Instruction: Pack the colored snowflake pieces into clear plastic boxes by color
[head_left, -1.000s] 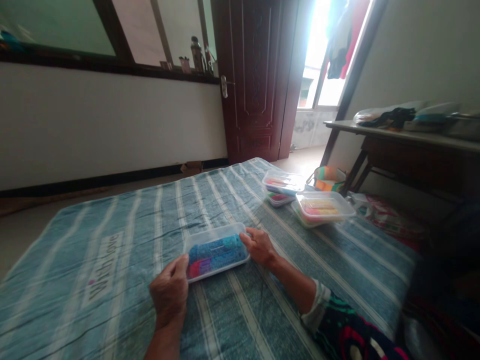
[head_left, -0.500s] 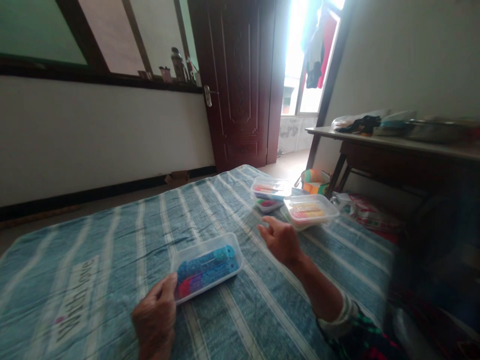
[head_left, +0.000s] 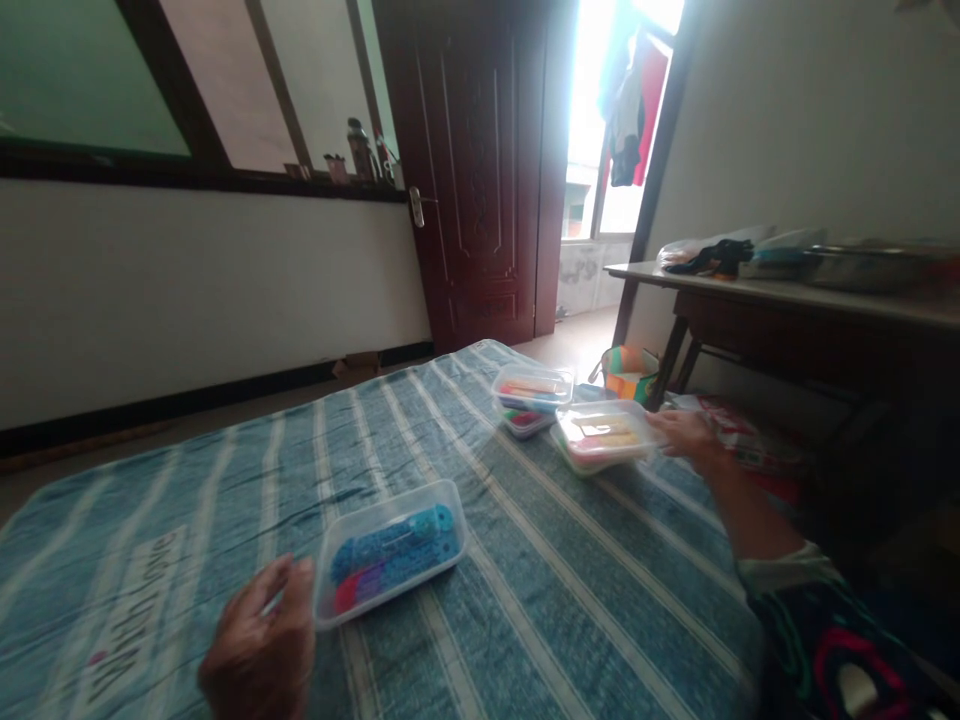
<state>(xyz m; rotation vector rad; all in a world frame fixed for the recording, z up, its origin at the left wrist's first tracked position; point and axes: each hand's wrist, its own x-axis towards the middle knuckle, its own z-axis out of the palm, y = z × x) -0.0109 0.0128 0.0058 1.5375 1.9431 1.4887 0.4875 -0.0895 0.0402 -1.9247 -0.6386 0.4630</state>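
Observation:
A clear plastic box (head_left: pixel 450 575) holding blue, purple and red pieces lies without a lid in front of me on the striped bedspread. Just off its left end is my left hand (head_left: pixel 262 635), fingers loosely bent with a small gap and nothing seen in them. My right hand (head_left: pixel 682 434) reaches to the right end of a plastic box (head_left: pixel 604 432) with yellow and pink contents, its fingers closed at that edge; the fingertips are partly hidden. This box rests on a green-toned one. Beside it stands another stack, with a box of orange and red contents (head_left: pixel 532 385) on top.
The blue striped bedspread (head_left: pixel 525 620) covers the bed. Beyond its far edge are a brown door (head_left: pixel 480 200) and an orange and green bag (head_left: pixel 630 372). A table (head_left: pixel 637 270) with bags and a metal basin stands at the right.
My right hand has moved right and away from me to the yellow-and-pink box. My left hand has drawn back from the box with blue pieces. The view has shifted slightly.

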